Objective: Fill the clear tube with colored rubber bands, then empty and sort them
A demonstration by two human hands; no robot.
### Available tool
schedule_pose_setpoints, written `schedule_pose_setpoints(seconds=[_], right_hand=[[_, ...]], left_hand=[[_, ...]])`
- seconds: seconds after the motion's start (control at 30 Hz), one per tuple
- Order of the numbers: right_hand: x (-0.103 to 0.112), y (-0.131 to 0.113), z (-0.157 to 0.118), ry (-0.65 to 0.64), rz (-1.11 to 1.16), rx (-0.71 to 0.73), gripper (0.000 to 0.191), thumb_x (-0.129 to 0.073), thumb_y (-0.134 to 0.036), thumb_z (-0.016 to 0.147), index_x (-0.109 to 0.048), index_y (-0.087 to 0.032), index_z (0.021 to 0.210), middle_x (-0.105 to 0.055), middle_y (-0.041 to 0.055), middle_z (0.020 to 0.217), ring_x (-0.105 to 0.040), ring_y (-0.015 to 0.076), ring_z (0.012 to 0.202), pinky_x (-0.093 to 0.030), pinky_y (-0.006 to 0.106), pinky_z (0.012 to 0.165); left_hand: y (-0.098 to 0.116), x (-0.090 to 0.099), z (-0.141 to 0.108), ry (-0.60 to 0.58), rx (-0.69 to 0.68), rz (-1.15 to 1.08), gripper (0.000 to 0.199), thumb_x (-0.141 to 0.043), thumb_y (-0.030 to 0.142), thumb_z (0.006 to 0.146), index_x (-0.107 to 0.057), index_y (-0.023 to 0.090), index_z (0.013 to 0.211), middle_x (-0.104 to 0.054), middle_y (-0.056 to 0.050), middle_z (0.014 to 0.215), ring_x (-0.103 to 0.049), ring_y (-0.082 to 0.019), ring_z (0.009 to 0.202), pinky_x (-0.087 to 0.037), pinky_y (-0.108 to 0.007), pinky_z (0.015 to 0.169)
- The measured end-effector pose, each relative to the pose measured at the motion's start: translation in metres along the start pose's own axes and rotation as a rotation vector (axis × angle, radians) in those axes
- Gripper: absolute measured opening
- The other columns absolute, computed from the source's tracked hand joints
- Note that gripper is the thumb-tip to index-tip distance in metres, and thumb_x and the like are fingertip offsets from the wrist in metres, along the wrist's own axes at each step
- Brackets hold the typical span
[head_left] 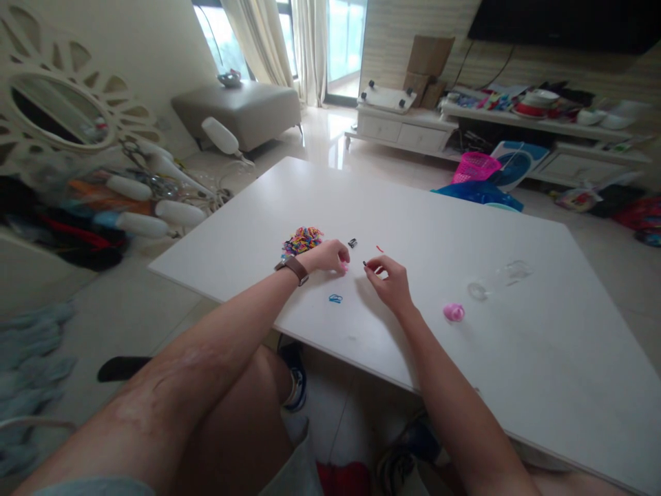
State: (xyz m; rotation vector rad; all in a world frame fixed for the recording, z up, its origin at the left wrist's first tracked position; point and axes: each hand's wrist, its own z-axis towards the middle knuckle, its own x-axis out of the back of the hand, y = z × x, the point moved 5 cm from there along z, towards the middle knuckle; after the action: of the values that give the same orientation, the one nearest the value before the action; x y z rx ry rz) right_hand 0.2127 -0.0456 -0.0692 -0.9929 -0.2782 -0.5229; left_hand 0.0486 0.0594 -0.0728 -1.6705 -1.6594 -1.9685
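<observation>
My right hand (388, 281) is closed in a pinch on a small black band-like piece (364, 264), held just above the white table (465, 241). My left hand (331, 256), with a brown-strapped watch at its wrist, has its fingers curled down at a few small pink pieces (343, 267); whether it grips one is hidden. Behind that hand lies a heap of small multicoloured loops (303, 240), partly covered by it. A little black group (352, 243) and a red strip (379, 249) lie beyond my hands. Nearer me sit some blue loops (335, 298).
To the right on the table are a pink cap-like object (454, 313) and a clear container (512, 273) with a clear ring-shaped part (478, 291). A white lamp (155, 207) stands off the left edge. Past the far edge are a pink basket (476, 167) and a blue sheet (480, 193).
</observation>
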Motion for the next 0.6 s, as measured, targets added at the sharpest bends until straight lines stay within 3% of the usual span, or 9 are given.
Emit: schedule_pose_setpoints(seconds=[0.23, 0.37, 0.5, 0.6], right_hand=[[-0.001, 0.0, -0.001, -0.018, 0.006, -0.01, 0.007, -0.063, -0.024, 0.088, -0.066, -0.023, 0.082, -0.071, 0.0019, 0.079, -0.066, 0.0172, 0.069, -0.057, 0.032, 0.067], [-0.003, 0.002, -0.002, -0.037, 0.012, -0.015, 0.007, -0.063, -0.023, 0.088, -0.066, -0.023, 0.082, -0.07, 0.0017, 0.079, -0.066, 0.0169, 0.07, -0.057, 0.032, 0.067], [-0.005, 0.007, -0.003, -0.046, 0.025, -0.025, 0.006, -0.064, -0.024, 0.088, -0.067, -0.023, 0.084, -0.072, 0.0021, 0.08, -0.067, 0.0175, 0.071, -0.058, 0.033, 0.071], [-0.006, 0.01, -0.003, -0.045, 0.036, -0.032, 0.005, -0.065, -0.025, 0.087, -0.068, -0.022, 0.085, -0.072, 0.0024, 0.081, -0.068, 0.0183, 0.072, -0.058, 0.035, 0.073]], left_hand=[[0.001, -0.005, 0.0, -0.006, -0.021, 0.031, 0.037, -0.068, 0.002, 0.056, -0.079, 0.013, 0.09, -0.074, -0.003, 0.077, -0.064, -0.015, 0.071, -0.047, -0.023, 0.064], [0.0, 0.001, 0.002, 0.003, -0.041, -0.017, 0.041, -0.066, 0.001, 0.057, -0.08, 0.013, 0.094, -0.077, -0.005, 0.086, -0.065, -0.015, 0.074, -0.049, -0.023, 0.065], [0.004, 0.011, 0.005, 0.039, -0.095, -0.189, 0.029, -0.067, 0.009, 0.067, -0.079, 0.013, 0.093, -0.078, -0.007, 0.091, -0.067, -0.015, 0.081, -0.052, -0.025, 0.072], [0.014, 0.009, 0.003, -0.033, -0.119, -0.358, 0.021, -0.071, 0.022, 0.078, -0.079, 0.013, 0.095, -0.078, -0.008, 0.087, -0.067, -0.015, 0.078, -0.053, -0.027, 0.072]])
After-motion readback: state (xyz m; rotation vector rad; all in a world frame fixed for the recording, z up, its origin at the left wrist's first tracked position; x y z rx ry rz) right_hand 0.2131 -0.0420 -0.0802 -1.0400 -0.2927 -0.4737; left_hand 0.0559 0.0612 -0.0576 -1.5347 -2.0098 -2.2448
